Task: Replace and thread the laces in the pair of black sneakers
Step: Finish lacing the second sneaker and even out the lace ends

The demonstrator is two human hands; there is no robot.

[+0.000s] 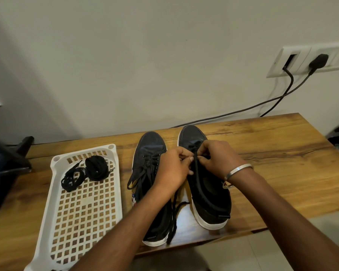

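Both hands, left hand (172, 169) and right hand (215, 160), grip pinched on the black cord lace (195, 169) over the right-hand black white-soled sneaker (207, 194) near the wooden surface's (282, 153) front edge, mid-unlacing; next, probably, easing it from the eyelets.

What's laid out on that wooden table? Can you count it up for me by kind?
Black sneakers: 2
Spare lace bundles: 2, both in the tray
White tray: 1
Total: 5
Both hands, left and right, pinch the lace on the right-side sneaker.
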